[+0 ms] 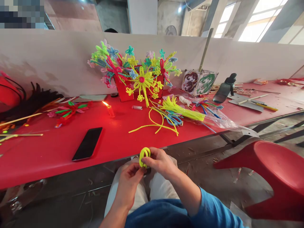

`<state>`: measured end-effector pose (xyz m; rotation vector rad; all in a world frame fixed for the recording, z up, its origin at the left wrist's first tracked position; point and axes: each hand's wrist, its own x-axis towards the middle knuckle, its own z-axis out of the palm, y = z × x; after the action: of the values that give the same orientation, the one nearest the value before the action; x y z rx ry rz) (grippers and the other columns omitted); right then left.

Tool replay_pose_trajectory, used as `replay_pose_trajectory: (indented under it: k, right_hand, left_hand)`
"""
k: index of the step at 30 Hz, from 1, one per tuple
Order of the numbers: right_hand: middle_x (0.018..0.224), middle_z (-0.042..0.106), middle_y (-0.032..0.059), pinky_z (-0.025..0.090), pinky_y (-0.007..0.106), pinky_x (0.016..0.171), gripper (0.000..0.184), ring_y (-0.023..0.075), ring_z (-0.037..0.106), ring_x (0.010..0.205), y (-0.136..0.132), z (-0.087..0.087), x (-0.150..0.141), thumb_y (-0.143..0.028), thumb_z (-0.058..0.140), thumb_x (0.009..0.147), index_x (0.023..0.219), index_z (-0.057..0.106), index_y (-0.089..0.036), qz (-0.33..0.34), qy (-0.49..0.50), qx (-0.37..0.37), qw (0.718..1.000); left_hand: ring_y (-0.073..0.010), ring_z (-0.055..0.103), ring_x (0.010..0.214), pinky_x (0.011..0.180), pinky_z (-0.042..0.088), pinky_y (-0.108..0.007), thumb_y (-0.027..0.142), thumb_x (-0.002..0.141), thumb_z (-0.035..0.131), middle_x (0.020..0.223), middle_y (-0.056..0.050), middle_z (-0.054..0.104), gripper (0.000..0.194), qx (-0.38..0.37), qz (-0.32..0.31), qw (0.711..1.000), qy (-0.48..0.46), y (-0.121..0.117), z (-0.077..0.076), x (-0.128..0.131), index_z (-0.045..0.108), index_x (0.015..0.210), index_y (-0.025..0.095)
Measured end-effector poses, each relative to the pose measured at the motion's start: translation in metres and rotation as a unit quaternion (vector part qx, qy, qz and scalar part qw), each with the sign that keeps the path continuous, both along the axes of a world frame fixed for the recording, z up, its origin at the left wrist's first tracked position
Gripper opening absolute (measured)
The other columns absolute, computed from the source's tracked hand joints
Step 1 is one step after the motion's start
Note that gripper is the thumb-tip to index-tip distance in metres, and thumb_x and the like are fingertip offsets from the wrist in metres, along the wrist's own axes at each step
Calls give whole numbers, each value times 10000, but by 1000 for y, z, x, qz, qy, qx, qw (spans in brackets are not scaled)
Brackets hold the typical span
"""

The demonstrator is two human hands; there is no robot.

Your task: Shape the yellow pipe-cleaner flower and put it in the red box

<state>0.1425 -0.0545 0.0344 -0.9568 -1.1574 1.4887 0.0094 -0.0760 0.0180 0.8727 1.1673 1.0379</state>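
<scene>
Over my lap, just off the table's front edge, both hands hold a looped yellow pipe cleaner (144, 155). My left hand (131, 177) pinches its lower end between thumb and fingertips. From the upper right, my right hand (159, 161) grips the loops with thumb and index finger. Loose yellow pipe cleaners (163, 124) curl on the table ahead, beside a bundle of straight yellow ones (187, 111). Behind them, a large yellow pipe-cleaner flower (142, 79) with a red centre hangs in front of red boxes (123, 88) full of colourful flowers.
A lit red candle (110, 110) burns on the red table (57, 142), with a black phone (87, 144) nearer me. Dark pipe cleaners (30, 99) lie at left. A bottle (224, 90) and a yellow cutter (266, 106) are at right. A red stool (273, 177) stands on the floor.
</scene>
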Motion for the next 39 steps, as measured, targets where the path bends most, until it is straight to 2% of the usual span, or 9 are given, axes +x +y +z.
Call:
replay_pose_trajectory:
  k: [5, 10, 15, 19, 23, 31, 35, 39]
  right_hand:
    - [515, 451, -49, 326, 203, 496, 203, 79, 400, 503, -2, 9, -6, -326, 597, 662, 574, 515, -162, 20, 9, -25, 999]
    - [551, 520, -32, 356, 212, 536, 158, 94, 450, 539, -1, 8, -4, -304, 594, 647, 601, 573, -155, 26, 54, -37, 998]
    - [559, 546, -23, 366, 213, 532, 120, 97, 463, 526, 1, 3, -5, -271, 576, 622, 603, 582, -153, -8, 75, -75, 994]
    - [552, 510, -37, 353, 202, 514, 70, 92, 450, 530, 0, 1, -7, -228, 549, 633, 625, 559, -159, -10, 54, -57, 997]
    - [540, 465, -51, 341, 203, 487, 26, 83, 420, 498, -1, -1, -8, -190, 525, 638, 634, 526, -165, 28, -2, -34, 999]
    - [500, 425, -51, 327, 202, 468, 204, 72, 377, 473, -1, 1, -6, -286, 554, 667, 527, 475, -161, 23, -41, -35, 998]
    - [578, 503, -28, 349, 215, 507, 165, 93, 434, 528, -1, -2, -6, -309, 586, 677, 649, 549, -151, 22, -28, -18, 999]
    - [577, 496, -26, 330, 217, 505, 253, 92, 420, 529, -1, -6, -7, -395, 596, 683, 671, 559, -145, 22, -9, -27, 999]
  left_hand:
    - [-141, 522, 635, 651, 399, -255, 265, 591, 708, 591, -2, 614, 114, -4, -2, 1000, -17, -1, -2, -2, 658, 611, 164]
    - [-145, 514, 614, 622, 412, -277, 308, 591, 704, 592, -19, 598, 174, -20, 5, 999, -46, -2, 1, 1, 657, 619, 142]
    - [-123, 497, 610, 616, 391, -242, 298, 584, 719, 578, 1, 600, 165, -20, 9, 999, -49, -2, 2, 2, 641, 598, 153]
    - [-124, 502, 609, 613, 388, -242, 294, 599, 715, 583, 6, 602, 153, -18, 5, 999, -46, -1, -1, 1, 647, 602, 156]
    - [-132, 513, 630, 648, 398, -253, 299, 625, 700, 589, 8, 597, 142, -14, -2, 999, -48, 0, -2, 0, 657, 613, 164]
    - [-126, 502, 613, 622, 401, -247, 314, 621, 704, 577, 3, 586, 176, -14, 11, 998, -57, -1, -3, 3, 640, 577, 156]
    - [-119, 497, 618, 618, 399, -234, 308, 621, 709, 592, 4, 590, 167, -15, 16, 998, -56, 0, -3, 2, 654, 609, 151]
    - [-121, 502, 632, 642, 404, -239, 318, 618, 707, 607, 0, 604, 177, -15, 19, 998, -55, 0, -5, 1, 654, 618, 149]
